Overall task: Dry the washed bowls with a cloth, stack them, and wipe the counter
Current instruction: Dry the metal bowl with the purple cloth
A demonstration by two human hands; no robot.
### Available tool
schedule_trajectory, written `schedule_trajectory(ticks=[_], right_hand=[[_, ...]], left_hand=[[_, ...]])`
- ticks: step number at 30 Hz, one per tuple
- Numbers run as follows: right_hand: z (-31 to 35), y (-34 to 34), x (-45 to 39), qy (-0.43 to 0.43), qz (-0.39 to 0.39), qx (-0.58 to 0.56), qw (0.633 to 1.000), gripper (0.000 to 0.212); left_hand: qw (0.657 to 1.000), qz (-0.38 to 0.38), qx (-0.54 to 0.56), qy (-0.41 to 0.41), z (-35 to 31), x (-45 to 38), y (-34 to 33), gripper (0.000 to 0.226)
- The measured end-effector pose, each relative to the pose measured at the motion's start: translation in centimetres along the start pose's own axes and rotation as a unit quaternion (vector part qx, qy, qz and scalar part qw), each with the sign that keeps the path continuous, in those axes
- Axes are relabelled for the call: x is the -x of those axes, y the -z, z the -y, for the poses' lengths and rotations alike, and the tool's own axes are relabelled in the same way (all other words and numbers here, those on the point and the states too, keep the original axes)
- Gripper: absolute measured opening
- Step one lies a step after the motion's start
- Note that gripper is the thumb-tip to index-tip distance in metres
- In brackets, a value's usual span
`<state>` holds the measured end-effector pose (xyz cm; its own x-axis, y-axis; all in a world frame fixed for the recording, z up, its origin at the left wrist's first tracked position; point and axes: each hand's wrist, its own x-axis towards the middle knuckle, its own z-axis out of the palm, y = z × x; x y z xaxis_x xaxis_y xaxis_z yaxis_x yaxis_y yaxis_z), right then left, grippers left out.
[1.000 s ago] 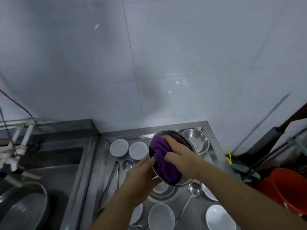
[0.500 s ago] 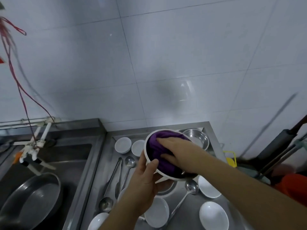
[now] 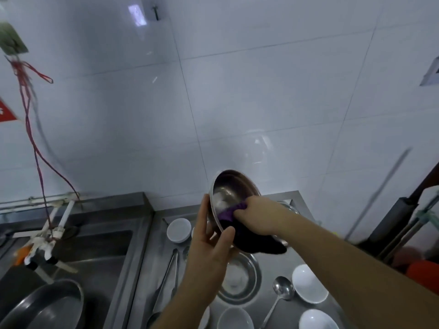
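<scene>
Since the earlier frame, we have raised and tilted the steel bowl [image 3: 234, 194] at frame centre.
Our left hand [image 3: 210, 243] grips its rim; our right hand [image 3: 255, 216] clamps the purple cloth [image 3: 229, 213] inside.

Both forearms are bare from the bottom edge of the frame up to the wrists, with no sleeve showing on either. The left hand [image 3: 209, 245] and the right hand [image 3: 255, 216] are bare too: no glove, ring, watch or band shows on the parts in view.
</scene>
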<state>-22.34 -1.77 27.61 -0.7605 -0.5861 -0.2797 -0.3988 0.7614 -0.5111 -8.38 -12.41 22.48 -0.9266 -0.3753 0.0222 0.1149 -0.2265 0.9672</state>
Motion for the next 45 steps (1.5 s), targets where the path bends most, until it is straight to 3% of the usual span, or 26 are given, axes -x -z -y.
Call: schedule_trajectory(ticks=[3,6,9,15,21,24,27,29,33,35,38,41,45], right_hand=[[1.1,-0.8,0.8,-0.011,0.053,-0.133,0.99,0.042],[1.9,-2.6,1.2,-0.016,0.076,-0.359,0.93,0.037],[2.6,-4.7,0.9,0.028,0.042,-0.448,0.893,0.028],[4.7,-6.0,-0.7,0.163,-0.161,-0.302,0.925,0.026],[5.5,-5.9,-2.6,0.138,-0.302,-0.076,0.94,0.009],[6.5,-5.3,-2.8,0.054,-0.255,-0.091,0.961,0.004],[7.2,-5.4,-2.0,-0.018,-0.16,-0.142,0.977,0.023],[7.3,-5.8,-0.5,-0.008,-0.108,-0.195,0.975,0.029],[7.0,-6.0,1.6,0.043,0.009,-0.368,0.929,0.029],[6.8,-6.1,1.7,0.1,-0.033,-0.31,0.945,0.028],[6.1,-6.5,0.5,0.198,-0.142,-0.077,0.967,0.044],[5.1,-5.7,-0.8,0.196,-0.203,0.126,0.951,0.054],[4.3,-4.6,-1.5,0.156,-0.275,0.222,0.923,0.047]], left_hand=[[0.999,0.034,0.0,0.01,-0.6,-0.9,2.0,0.084],[0.997,0.063,0.003,0.039,-1.2,-1.4,3.9,0.089],[0.994,0.083,-0.008,0.07,-2.0,-1.8,5.6,0.092],[0.993,0.088,0.0,0.079,-2.4,-1.0,7.0,0.071],[0.998,0.041,0.037,0.028,-2.8,-0.6,6.5,0.072],[0.999,0.026,0.033,0.008,-3.2,-0.7,6.7,0.07],[0.999,0.036,0.009,-0.005,-3.4,-1.0,7.1,0.076],[0.999,0.037,0.005,0.005,-3.6,-1.2,7.5,0.081],[0.997,0.055,0.027,0.053,-3.6,-1.3,8.3,0.078],[0.993,0.078,0.038,0.078,-3.3,-1.0,8.3,0.072],[0.991,0.079,0.066,0.085,-2.7,-0.3,7.8,0.068],[0.991,0.058,0.079,0.087,-2.3,0.2,7.2,0.062],[0.995,0.024,0.071,0.07,-1.9,0.6,6.3,0.062]])
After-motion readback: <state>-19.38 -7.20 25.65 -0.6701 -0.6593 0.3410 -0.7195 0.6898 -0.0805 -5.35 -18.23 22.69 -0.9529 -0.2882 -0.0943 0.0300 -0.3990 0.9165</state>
